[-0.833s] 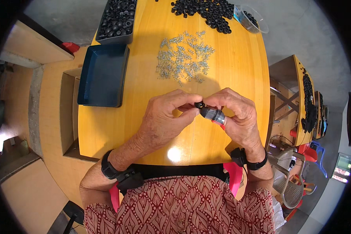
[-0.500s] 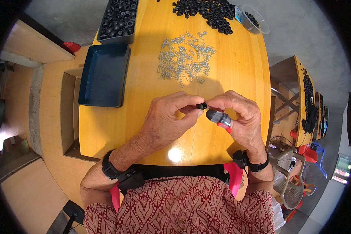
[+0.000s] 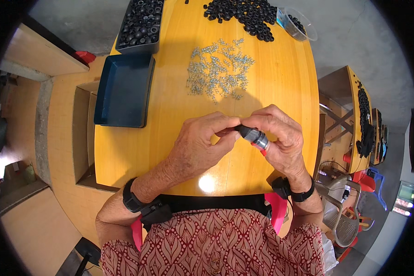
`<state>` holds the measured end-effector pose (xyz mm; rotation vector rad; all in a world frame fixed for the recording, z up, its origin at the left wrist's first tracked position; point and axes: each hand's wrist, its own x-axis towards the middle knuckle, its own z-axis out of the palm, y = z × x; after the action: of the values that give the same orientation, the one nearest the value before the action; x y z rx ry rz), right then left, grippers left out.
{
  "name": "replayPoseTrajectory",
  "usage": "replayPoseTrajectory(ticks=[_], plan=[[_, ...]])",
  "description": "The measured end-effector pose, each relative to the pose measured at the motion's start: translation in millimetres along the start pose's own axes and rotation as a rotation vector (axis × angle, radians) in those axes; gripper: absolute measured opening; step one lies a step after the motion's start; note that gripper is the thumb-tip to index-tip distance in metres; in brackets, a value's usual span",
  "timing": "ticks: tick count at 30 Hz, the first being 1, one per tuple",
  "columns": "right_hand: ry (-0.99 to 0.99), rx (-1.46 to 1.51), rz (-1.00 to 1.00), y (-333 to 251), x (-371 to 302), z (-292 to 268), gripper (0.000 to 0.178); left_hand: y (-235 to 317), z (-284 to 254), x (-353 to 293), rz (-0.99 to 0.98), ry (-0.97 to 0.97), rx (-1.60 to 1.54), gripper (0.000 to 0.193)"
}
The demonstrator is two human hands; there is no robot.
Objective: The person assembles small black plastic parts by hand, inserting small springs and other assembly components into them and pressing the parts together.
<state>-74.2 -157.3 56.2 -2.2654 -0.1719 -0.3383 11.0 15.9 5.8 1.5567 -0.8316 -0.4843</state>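
A small black piece [image 3: 237, 128] sits over the table's near half, pinched between the thumb and index fingertip of the left hand [image 3: 195, 142]; most of it is hidden by the fingers. The right hand [image 3: 285, 138] meets it from the right, index finger bent close to the left index fingertip. A grey sleeve [image 3: 254, 136] with a black rounded tip and a red strip seems to be worn on the right thumb, and its tip now presses up to the piece or lies just beside it. Whether the right fingers grip anything of their own, I cannot tell.

Half a second ago a gap parted the sleeve from the piece, whose open end showed; now that gap is closed and the end is covered. I judge that the work on this one piece is still under way, with the left hand steadying and the right pushing.

Beyond the hands, small shiny metal bits [image 3: 221, 69] lie scattered across the table [image 3: 280, 83]. To the left stands a dark blue tray [image 3: 124, 92], with a grey bin [image 3: 140, 48] of black rounded parts [image 3: 140, 27] beyond it. At the far edge are a heap of black rings [image 3: 244, 16] and, to its right, a clear tub [image 3: 309, 31].
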Motion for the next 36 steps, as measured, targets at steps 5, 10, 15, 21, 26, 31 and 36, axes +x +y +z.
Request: replayPoseTrajectory(ticks=[5, 10, 15, 21, 26, 31, 36], plan=[[-0.006, 0.12, 0.059, 3.2, -2.5, -5.9, 0.024, 1.9, -3.0, 4.7, -0.077, 0.021, -0.126, 0.023], [-0.016, -0.246, -0.227, 5.9, 1.9, -4.0, 0.032, -3.8, 1.7, 4.5, -0.155, 0.024, -0.298, 0.023], [-0.047, -0.247, -0.259, 7.1, 20.4, 0.4, 0.031, -10.8, -4.5, 8.5, -0.282, 0.036, -0.59, 0.024], [-0.145, -0.301, -0.283, 24.1, 105.8, -28.6, 0.025, -5.7, -13.0, 10.0, -0.235, 0.111, -0.613, 0.021], [-0.099, -0.461, -0.26, 90.5, 231.8, -11.0, 0.026, -1.3, -20.8, 10.4, -0.246, 0.116, -0.51, 0.022], [-0.074, -0.558, -0.161, 136.0, 305.2, 35.2, 0.023, 2.8, -26.4, 12.1, -0.259, 0.109, -0.401, 0.022], [-0.316, -0.733, -0.041, 134.5, 312.8, 45.2, 0.023, 4.7, -32.6, 11.9, -0.337, 0.067, -0.405, 0.023]])
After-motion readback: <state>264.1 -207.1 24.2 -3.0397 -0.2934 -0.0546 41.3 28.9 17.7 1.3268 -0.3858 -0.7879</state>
